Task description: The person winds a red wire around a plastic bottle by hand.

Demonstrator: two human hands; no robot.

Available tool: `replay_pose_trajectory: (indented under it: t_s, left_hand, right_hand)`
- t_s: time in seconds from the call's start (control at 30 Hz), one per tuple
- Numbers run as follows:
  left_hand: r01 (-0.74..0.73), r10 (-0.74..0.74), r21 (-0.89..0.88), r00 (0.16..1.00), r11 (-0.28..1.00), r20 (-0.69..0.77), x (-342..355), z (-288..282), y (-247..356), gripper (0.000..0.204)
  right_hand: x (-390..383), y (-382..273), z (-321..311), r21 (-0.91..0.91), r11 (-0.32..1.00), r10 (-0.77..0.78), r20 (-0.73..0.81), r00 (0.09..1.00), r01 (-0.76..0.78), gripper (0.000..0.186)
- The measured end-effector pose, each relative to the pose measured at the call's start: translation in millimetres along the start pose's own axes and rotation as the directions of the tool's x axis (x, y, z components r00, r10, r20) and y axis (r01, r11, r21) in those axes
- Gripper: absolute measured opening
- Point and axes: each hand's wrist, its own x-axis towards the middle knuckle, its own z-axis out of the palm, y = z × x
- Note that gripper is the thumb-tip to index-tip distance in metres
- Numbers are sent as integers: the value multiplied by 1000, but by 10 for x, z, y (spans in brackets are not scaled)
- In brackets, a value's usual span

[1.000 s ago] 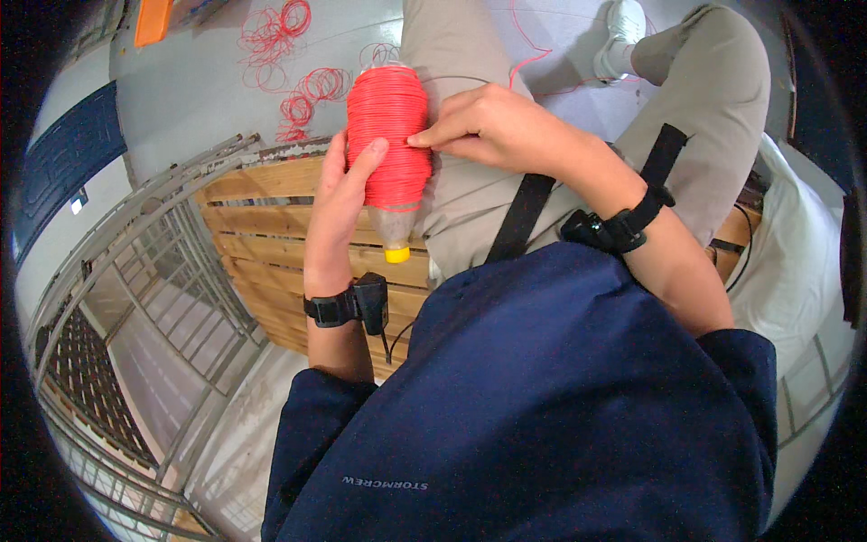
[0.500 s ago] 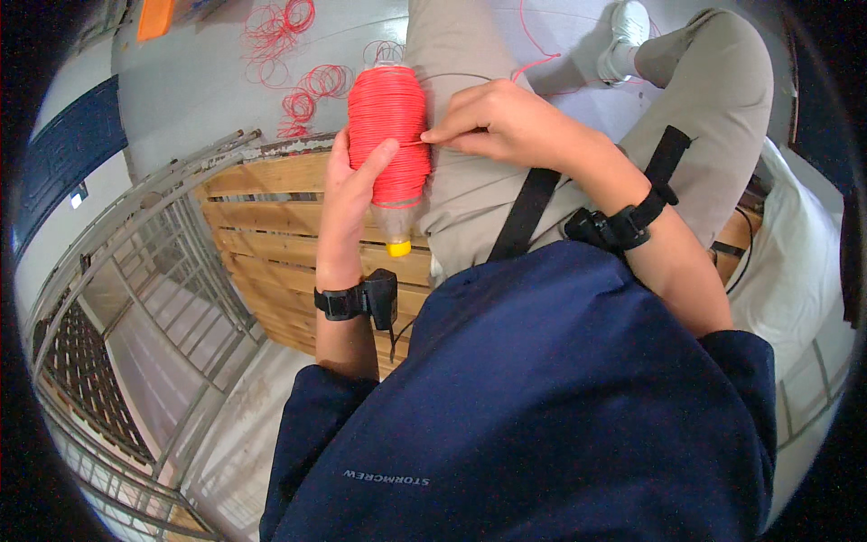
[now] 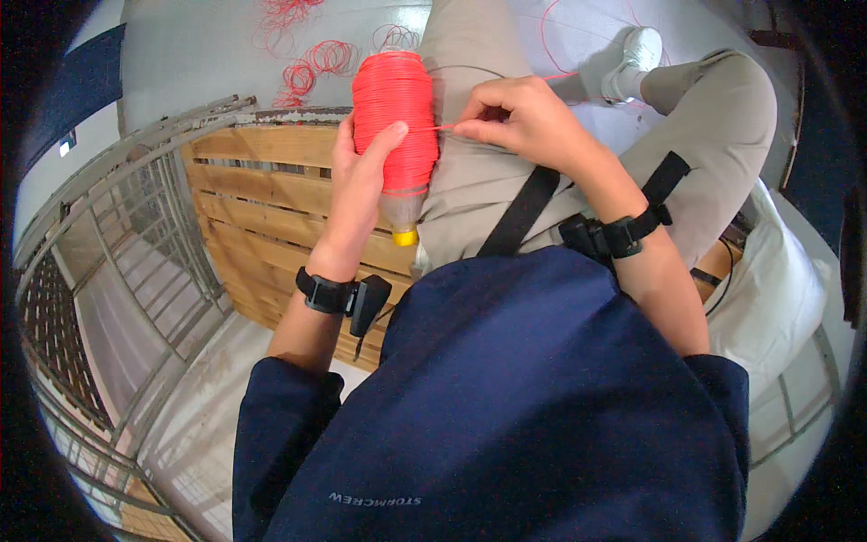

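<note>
Cord (image 3: 395,86) wraps the bottle (image 3: 400,210) held in the left hand (image 3: 362,170), while the right hand (image 3: 526,116) pinches a straight strand (image 3: 433,128) just beside it.

Red cord (image 3: 397,108) around yellow-capped bottle (image 3: 400,209)

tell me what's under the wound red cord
A clear bottle: its tapered neck end and yellow cap show beyond the red cord, toward the person. The cord covers the bottle's middle, so that cannot be seen; the left hand hides some cord too.
</note>
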Motion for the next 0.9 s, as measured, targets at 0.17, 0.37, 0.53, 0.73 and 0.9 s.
replay_pose_trajectory:
  t_s: [0.17, 0.37, 0.53, 0.73, 0.9]
  left_hand:
    - [31, -32, -8, 999, 999, -20, -27, -2, 30, 57]
    - [39, -42, 80, 999, 996, 26, 59, 14, 58, 57]
    - [60, -60, 70, 998, 996, -2, 75, -28, 76, 58]
    - [58, -58, 13, 998, 998, 16, 63, -61, 56, 55]
    - [37, -38, 34, 999, 999, 28, 76, -88, 42, 53]
  right_hand:
    - [-16, 50, 5, 27, 999, -24, -34, 999, 25, 18]
    - [-78, 54, -84, 107, 994, 38, -28, 999, -35, 16]
    - [-93, 142, -194, 154, 985, 75, 5, 997, -75, 16]
    - [-132, 237, -311, 65, 997, 29, 46, 999, -32, 17]
    - [-203, 235, -473, 6, 961, 272, 135, 953, -276, 19]
